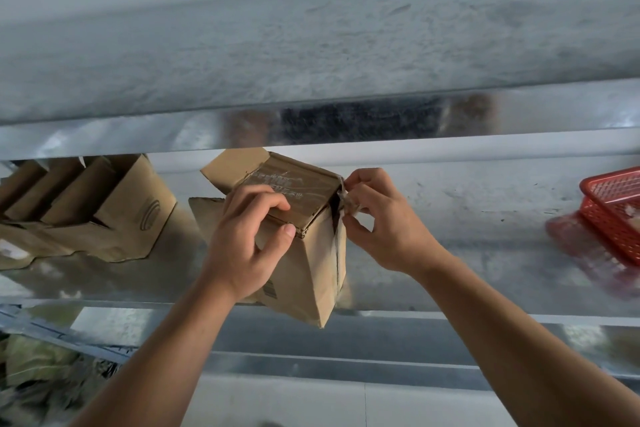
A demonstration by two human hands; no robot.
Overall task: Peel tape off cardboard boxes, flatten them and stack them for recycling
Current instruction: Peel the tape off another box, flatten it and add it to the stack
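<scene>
A small brown cardboard box stands on a shiny metal shelf, its top covered with clear tape. My left hand grips the box's top near corner, fingers over the top and thumb on the front edge. At the box's right top corner, my right hand pinches a crumpled strip of clear tape that still runs down the box's right side.
Flattened and folded cardboard boxes lie on the shelf to the left. A red plastic basket sits at the right edge. A metal shelf beam runs overhead just behind the box. Below left is crumpled packaging.
</scene>
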